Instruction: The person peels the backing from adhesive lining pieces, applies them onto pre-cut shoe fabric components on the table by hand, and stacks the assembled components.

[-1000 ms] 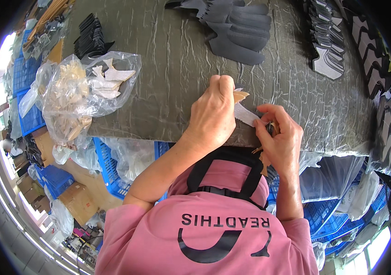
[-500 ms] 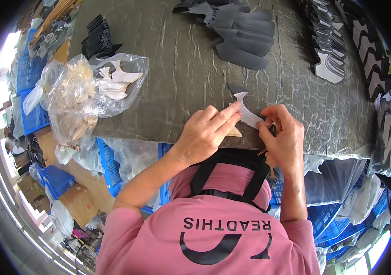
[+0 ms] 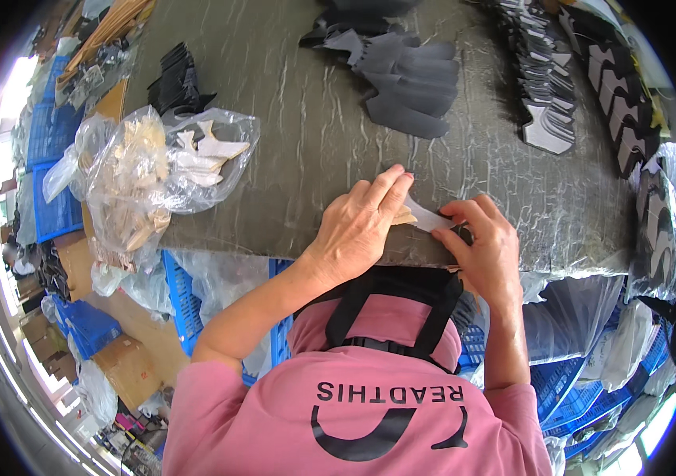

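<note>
Near the table's front edge, my left hand (image 3: 358,226) reaches in with its fingers stretched and pressed together. A few tan cut pieces (image 3: 404,216) stick out from under its index finger, and its thumb is hidden. My right hand (image 3: 482,242) is closed in a pinch, thumb against fingers, on the end of a light grey curved cut piece (image 3: 430,220). The other end of that grey piece runs in beside the tan pieces and disappears behind my left fingers.
Fanned black cut pieces (image 3: 413,79) lie farther back on the dark table (image 3: 290,143). Stacks of grey-and-black pieces (image 3: 549,127) line the right. A clear plastic bag (image 3: 128,178) with tan and white pieces sits left, beside a black stack (image 3: 177,83). Blue crates (image 3: 183,305) stand below the edge.
My left fingers have slid forward, the tan pieces moving with them. The dark tip beyond the grey piece is out of sight, and more of the grey piece is covered. The right hand still pinches it.
</note>
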Demonstrator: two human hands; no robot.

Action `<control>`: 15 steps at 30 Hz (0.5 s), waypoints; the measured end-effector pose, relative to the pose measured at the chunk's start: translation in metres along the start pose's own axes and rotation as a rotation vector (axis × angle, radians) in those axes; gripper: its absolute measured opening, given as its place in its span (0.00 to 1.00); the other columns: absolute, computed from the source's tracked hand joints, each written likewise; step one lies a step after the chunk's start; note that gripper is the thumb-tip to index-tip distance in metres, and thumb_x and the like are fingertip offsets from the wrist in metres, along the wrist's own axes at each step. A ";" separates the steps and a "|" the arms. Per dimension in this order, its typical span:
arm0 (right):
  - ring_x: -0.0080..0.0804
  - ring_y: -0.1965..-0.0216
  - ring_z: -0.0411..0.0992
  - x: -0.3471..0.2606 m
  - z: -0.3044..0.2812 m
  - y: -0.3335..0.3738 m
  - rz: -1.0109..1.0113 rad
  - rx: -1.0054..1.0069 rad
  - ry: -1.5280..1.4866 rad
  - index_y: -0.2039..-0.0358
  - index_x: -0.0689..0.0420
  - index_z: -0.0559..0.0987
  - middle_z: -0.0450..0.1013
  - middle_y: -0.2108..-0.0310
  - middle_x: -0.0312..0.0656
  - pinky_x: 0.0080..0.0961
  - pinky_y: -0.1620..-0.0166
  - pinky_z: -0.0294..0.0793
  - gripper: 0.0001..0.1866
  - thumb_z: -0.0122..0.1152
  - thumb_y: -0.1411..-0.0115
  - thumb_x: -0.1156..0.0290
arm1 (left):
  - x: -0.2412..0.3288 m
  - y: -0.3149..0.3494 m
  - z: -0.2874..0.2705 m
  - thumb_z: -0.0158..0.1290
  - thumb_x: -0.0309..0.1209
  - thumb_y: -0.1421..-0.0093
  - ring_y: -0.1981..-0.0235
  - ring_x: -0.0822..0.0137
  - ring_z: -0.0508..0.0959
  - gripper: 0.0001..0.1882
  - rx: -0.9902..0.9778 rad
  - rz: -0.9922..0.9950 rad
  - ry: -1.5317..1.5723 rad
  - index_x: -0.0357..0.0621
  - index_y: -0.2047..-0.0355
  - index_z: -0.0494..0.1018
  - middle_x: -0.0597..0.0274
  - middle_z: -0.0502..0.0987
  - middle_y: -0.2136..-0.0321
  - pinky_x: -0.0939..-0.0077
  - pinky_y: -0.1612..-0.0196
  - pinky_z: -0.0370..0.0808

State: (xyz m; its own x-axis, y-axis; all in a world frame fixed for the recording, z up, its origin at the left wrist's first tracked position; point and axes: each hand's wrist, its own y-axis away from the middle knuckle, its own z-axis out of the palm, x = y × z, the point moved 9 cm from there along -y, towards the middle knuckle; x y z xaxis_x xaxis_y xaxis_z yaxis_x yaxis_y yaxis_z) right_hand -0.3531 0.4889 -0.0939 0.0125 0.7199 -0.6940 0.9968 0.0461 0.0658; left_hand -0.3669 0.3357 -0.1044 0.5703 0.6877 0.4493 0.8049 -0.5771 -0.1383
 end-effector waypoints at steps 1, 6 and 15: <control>0.41 0.69 0.77 0.002 0.000 0.000 0.014 -0.026 0.017 0.66 0.53 0.80 0.73 0.69 0.40 0.36 0.66 0.75 0.10 0.69 0.48 0.67 | 0.001 -0.003 0.001 0.51 0.19 0.47 0.57 0.57 0.76 0.27 -0.012 -0.014 -0.019 0.40 0.44 0.68 0.56 0.68 0.43 0.65 0.55 0.76; 0.46 0.66 0.77 -0.001 0.006 -0.009 -0.050 -0.103 -0.029 0.70 0.54 0.77 0.72 0.67 0.41 0.39 0.64 0.75 0.11 0.70 0.52 0.68 | 0.002 -0.011 -0.003 0.48 0.16 0.47 0.55 0.53 0.77 0.29 -0.035 -0.068 -0.019 0.44 0.43 0.69 0.55 0.69 0.48 0.63 0.54 0.77; 0.42 0.67 0.78 0.096 -0.122 -0.042 0.035 0.166 0.079 0.70 0.56 0.80 0.78 0.71 0.42 0.35 0.63 0.76 0.06 0.65 0.51 0.75 | -0.042 0.012 -0.032 0.43 0.38 0.32 0.77 0.82 0.62 0.26 0.099 -0.490 1.133 0.39 0.37 0.60 0.64 0.70 0.64 0.89 0.76 0.62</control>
State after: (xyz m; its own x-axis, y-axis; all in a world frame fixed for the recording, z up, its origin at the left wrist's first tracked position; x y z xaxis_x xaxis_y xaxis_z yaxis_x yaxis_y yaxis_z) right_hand -0.4031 0.6407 -0.0755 0.0476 0.7713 -0.6347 0.9953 -0.0903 -0.0351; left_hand -0.3865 0.2865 -0.0967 -0.2185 0.0241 0.9755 0.9302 -0.2969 0.2157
